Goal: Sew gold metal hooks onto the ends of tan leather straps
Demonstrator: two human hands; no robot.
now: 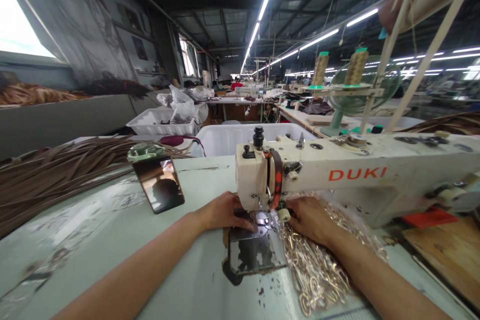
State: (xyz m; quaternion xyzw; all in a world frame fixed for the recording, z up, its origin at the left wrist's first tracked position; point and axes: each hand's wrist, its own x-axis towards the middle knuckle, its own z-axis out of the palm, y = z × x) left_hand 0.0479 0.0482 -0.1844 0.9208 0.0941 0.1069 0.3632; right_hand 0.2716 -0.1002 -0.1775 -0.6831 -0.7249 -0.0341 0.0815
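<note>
Gold chain pile (pixel 318 265) lies under right hand (pixel 311 220), pressed flat just right of needle plate (pixel 258 225); left hand (pixel 221 212) flat, fingertips touching plate's left.

You had one sewing machine (pixel 356 175), one phone (pixel 159 183), two thread cones (pixel 320 68), one fan (pixel 352 95), two white tubs (pixel 228 137), one bag of chains (pixel 318 260) and one heap of straps (pixel 56 170).
</note>
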